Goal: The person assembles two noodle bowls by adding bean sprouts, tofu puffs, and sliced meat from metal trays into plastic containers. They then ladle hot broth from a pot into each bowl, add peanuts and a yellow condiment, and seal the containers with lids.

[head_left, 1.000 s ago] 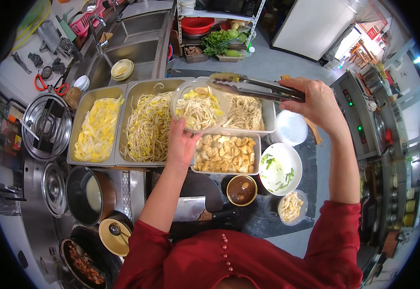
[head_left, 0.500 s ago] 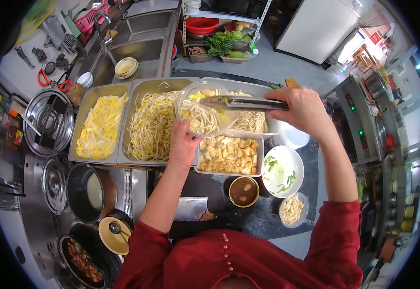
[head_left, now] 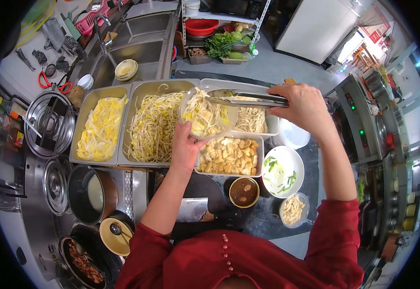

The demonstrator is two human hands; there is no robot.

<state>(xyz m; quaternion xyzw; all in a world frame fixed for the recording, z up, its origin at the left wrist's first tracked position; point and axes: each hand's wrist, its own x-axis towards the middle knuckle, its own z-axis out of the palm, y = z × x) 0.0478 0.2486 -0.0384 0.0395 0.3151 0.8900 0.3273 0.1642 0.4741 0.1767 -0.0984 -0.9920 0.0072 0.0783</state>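
My left hand (head_left: 185, 148) holds a clear plastic bowl (head_left: 230, 126) over the trays, fingers wrapped round its near left side. Inside lie pale noodle-like shreds, yellow-green leaf pieces and light brown chunks. Metal tongs (head_left: 255, 100) are gripped in my right hand (head_left: 304, 107), their tips at the bowl's far rim beside the shreds. Beneath and around the bowl stand a tray of bean sprouts (head_left: 153, 130), a tray of pale shreds (head_left: 252, 118) partly hidden by the tongs, and a smaller tray of golden-brown chunks (head_left: 231, 156).
Sliced cabbage (head_left: 99, 127) fills the leftmost tray. Nearer me are a cup of brown sauce (head_left: 243, 191), a white bowl with green pieces (head_left: 287, 164), a second filled clear bowl (head_left: 294, 212) and a cleaver (head_left: 193, 209). A deep pot (head_left: 94, 192) stands left; a sink (head_left: 142, 55) lies beyond.
The bowl has shifted slightly right, and the shreds inside sit higher toward its far rim. The tongs have moved slightly right, their tips now at that rim.
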